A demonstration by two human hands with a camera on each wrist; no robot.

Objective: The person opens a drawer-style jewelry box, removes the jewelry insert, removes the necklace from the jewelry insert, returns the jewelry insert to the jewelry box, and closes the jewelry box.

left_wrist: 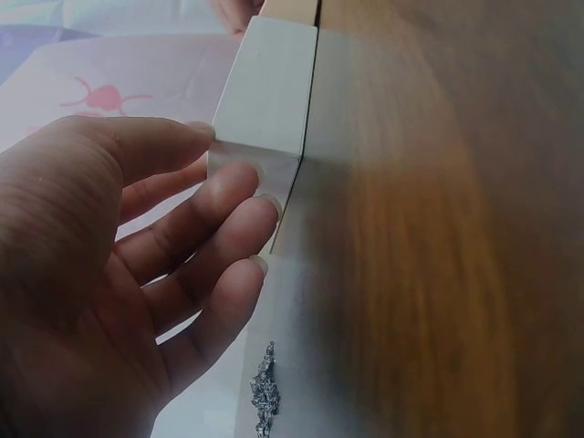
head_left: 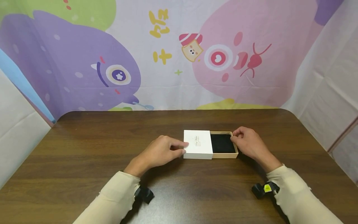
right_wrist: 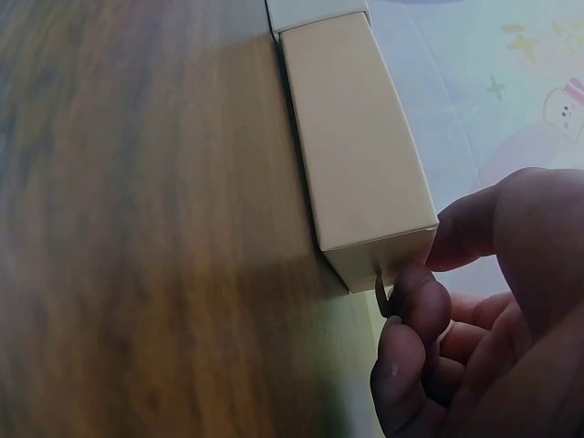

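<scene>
A small drawer-style gift box lies on the table, its white sleeve [head_left: 197, 142] on the left and its tan inner tray [head_left: 224, 155] pulled partway out to the right. Black lining [head_left: 222, 143] shows inside the tray. With thumb and index finger my left hand [head_left: 160, 151] holds the sleeve's left end; in the left wrist view its other fingers curve beside that end. My right hand [head_left: 250, 141] is at the tray's right end, where it pinches a small dark pull tab [right_wrist: 381, 294] seen in the right wrist view.
The brown wooden table [head_left: 92, 155] runs up to a cartoon-printed cloth [head_left: 173, 93] at the back. White cloth [head_left: 330, 77] hangs at the right side. Black wrist cameras [head_left: 144, 193] are strapped at both sleeves' cuffs.
</scene>
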